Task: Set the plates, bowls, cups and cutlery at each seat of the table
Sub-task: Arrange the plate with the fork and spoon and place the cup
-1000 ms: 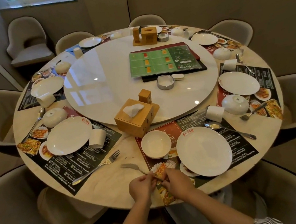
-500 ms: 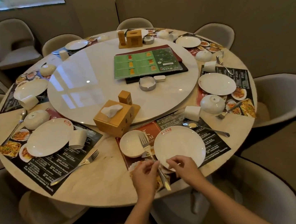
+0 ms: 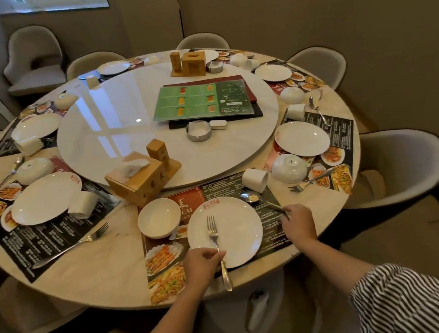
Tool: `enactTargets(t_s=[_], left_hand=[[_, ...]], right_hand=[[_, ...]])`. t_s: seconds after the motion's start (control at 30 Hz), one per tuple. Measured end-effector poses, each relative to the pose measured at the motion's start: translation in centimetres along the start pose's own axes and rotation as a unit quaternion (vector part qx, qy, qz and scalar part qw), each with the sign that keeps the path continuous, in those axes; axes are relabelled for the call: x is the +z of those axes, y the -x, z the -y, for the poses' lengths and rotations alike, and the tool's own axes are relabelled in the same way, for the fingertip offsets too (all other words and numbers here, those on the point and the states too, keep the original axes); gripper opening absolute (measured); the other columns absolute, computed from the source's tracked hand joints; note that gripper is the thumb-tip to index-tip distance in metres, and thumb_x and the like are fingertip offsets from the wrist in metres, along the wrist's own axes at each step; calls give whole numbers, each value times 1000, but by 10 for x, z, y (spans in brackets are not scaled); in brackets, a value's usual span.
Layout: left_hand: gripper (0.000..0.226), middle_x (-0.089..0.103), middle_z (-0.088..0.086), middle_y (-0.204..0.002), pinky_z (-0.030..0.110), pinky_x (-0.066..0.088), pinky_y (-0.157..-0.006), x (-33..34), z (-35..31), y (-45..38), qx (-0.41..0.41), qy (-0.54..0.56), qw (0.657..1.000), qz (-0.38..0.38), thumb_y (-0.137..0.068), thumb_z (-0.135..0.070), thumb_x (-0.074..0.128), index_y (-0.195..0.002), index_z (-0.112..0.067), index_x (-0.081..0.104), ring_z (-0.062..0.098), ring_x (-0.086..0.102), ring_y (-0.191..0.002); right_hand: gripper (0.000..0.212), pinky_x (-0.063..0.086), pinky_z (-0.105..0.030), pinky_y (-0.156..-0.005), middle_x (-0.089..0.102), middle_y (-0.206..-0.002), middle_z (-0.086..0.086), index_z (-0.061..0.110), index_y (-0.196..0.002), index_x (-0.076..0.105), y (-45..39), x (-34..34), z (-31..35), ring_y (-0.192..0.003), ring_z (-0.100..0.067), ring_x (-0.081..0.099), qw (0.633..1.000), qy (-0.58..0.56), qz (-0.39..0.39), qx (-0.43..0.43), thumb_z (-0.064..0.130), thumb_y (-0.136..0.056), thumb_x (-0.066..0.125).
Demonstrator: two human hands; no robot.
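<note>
At the nearest seat a white plate (image 3: 233, 220) lies on a printed placemat (image 3: 167, 265). My left hand (image 3: 202, 263) grips the handle of a fork (image 3: 214, 237), whose tines lie over the plate. My right hand (image 3: 298, 223) holds the handle end of a spoon (image 3: 250, 198) that lies right of the plate. A white bowl (image 3: 159, 217) stands upright left of the plate. A white cup (image 3: 255, 179) lies on its side beyond the spoon.
Other seats round the table (image 3: 93, 275) hold plates, upturned bowls, tipped cups and cutlery; a loose fork (image 3: 72, 245) lies at the left seat. The lazy Susan (image 3: 111, 119) carries a wooden tissue box (image 3: 137, 177), an ashtray (image 3: 198, 130) and menus (image 3: 204, 100). Chairs ring the table.
My left hand carried the fork from the left of the plate onto it. My right hand left the plate's rim and moved right to the spoon's handle.
</note>
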State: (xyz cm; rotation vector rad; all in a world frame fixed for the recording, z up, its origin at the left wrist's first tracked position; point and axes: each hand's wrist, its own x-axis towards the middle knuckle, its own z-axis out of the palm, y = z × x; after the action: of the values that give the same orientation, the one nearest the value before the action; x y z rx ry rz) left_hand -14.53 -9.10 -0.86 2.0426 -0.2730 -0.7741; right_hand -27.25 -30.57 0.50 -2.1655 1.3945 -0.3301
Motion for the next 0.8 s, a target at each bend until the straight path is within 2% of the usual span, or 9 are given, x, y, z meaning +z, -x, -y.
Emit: enactTargets(t_s=[0.07, 0.13, 0.27, 0.4, 0.6, 0.7, 0.8], left_hand=[[21, 73, 1, -78, 40, 61, -75, 4, -4, -1, 6, -22, 1000, -15, -73, -22, 82, -89, -9, 76, 16, 72, -71], [21, 73, 0, -76, 39, 61, -73, 8, -7, -1, 18, -45, 998, -31, -74, -23, 82, -89, -9, 77, 14, 71, -69], [26, 75, -1, -83, 35, 61, -73, 12, -6, 0, 34, -78, 995, -50, -75, -26, 80, -95, -11, 77, 8, 70, -72], [30, 75, 2, -89, 26, 59, -74, 15, -8, 5, 47, -98, 990, -85, -76, -26, 80, -100, -9, 75, 6, 68, -76], [33, 75, 3, -91, 23, 56, -74, 20, -11, 12, 49, -129, 982, -125, -76, -28, 79, -103, -9, 74, 8, 66, -77], [35, 75, 3, -93, 20, 54, -74, 24, -12, 15, 48, -126, 981, -136, -77, -26, 79, -107, -9, 72, 6, 64, -77], [36, 74, 4, -96, 18, 53, -75, 27, -12, 17, 47, -121, 982, -140, -78, -24, 78, -110, -9, 71, 6, 64, -77]], right_hand=[[29, 45, -35, -95, 61, -114, -6, 10, -116, 64, -15, -3, -1, -116, -26, 48, 999, 22, 28, -41, 7, -89, 57], [27, 44, -35, -95, 61, -115, -6, 11, -114, 64, -28, -1, -2, -118, -26, 47, 995, 37, 62, -72, 8, -88, 57], [26, 46, -36, -94, 59, -116, -8, 10, -115, 65, -39, 9, -6, -117, -24, 47, 991, 53, 91, -82, 11, -90, 58], [15, 48, -31, -77, 61, -103, -4, 15, -102, 68, -39, 16, -11, -103, -21, 56, 990, 79, 67, -98, 16, -91, 58], [18, 46, -29, -64, 60, -88, -1, 15, -86, 63, -30, 16, -26, -81, -17, 57, 985, 94, 53, -136, 20, -95, 48], [17, 51, -29, -69, 62, -91, 0, 15, -94, 66, -19, 10, -37, -80, -14, 57, 990, 62, 28, -123, 20, -96, 49], [18, 45, -20, -70, 65, -95, 1, 13, -105, 68, 1, 3, -28, -85, -11, 58, 994, -19, 24, -109, 17, -95, 54]])
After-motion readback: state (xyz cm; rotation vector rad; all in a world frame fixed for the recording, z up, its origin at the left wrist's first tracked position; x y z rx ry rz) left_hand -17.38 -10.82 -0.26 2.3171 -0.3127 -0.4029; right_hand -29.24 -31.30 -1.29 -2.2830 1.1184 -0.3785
